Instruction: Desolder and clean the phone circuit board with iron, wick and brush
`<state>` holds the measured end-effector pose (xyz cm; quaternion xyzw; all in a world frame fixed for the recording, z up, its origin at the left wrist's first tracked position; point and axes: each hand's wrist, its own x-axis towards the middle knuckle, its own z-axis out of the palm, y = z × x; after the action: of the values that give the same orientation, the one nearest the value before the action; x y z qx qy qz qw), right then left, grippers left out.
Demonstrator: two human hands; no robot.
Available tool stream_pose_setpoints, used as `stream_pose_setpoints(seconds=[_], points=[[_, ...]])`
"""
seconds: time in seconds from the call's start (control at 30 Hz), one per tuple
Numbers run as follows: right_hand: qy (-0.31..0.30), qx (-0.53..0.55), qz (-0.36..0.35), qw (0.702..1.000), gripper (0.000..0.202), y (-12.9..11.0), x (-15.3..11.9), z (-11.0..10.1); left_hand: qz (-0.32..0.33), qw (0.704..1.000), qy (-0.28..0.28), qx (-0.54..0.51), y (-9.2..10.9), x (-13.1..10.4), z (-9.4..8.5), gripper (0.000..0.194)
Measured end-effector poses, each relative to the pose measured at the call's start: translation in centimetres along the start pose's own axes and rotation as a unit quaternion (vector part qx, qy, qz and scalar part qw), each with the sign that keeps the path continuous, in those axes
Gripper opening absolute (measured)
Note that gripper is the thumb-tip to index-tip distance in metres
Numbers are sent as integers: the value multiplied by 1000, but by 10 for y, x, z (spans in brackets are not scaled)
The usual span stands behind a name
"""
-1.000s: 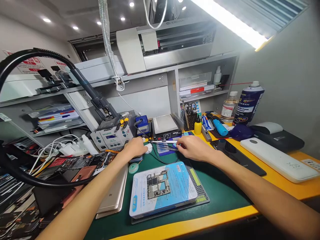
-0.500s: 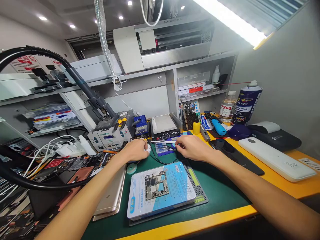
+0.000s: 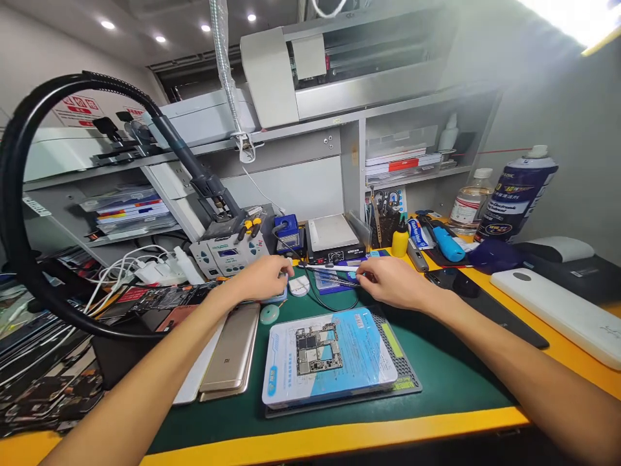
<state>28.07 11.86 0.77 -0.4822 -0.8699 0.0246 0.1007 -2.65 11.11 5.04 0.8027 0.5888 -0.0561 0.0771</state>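
Observation:
My left hand [image 3: 264, 278] has its fingers curled in, beside a round white piece [image 3: 299, 286] and just above a light-blue edged item; whatever its fingers hold is hidden. My right hand [image 3: 395, 281] pinches the near end of a slim white pen-like tool [image 3: 332, 267], which points left. Tweezers [image 3: 342, 280] lie just below that tool, over a blue-edged clear case [image 3: 330, 285]. Nearer to me, a bare phone circuit board [image 3: 319, 348] rests on a blue-and-white box [image 3: 363, 362]. Neither hand touches the board.
Gold phones [image 3: 230, 353] and a pale green disc [image 3: 270, 314] sit left of the box. Behind stand a rework station [image 3: 233, 255] and a small hot plate [image 3: 334, 236]. A black hose [image 3: 14, 194] arches at left. On the right are a spray can [image 3: 517, 200] and a yellow bottle [image 3: 400, 241].
My left hand has drawn left, uncovering the round white piece. My right hand stays about where it was by the pen-like tool. The whole view has shifted slightly.

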Motion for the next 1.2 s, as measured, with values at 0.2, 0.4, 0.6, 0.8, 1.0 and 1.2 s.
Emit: stream_pose_setpoints(seconds=[0.2,0.4,0.6,0.8,1.0,1.2], points=[[19,8,-2,1000,23,6,2,0,-29,997,-68,39,-24,-43,-1,30],[10,5,-3,1000,26,5,2,3,-18,997,-50,60,-21,-58,32,31],[7,2,-3,1000,24,5,2,3,37,998,-23,53,-19,-59,41,31],[4,1,3,1000,25,5,2,3,62,995,2,73,-22,-54,46,34],[2,-4,2,1000,23,4,2,3,44,995,5,90,-22,-55,46,33],[2,-9,-4,1000,21,4,2,3,34,995,8,95,-20,-58,43,34]])
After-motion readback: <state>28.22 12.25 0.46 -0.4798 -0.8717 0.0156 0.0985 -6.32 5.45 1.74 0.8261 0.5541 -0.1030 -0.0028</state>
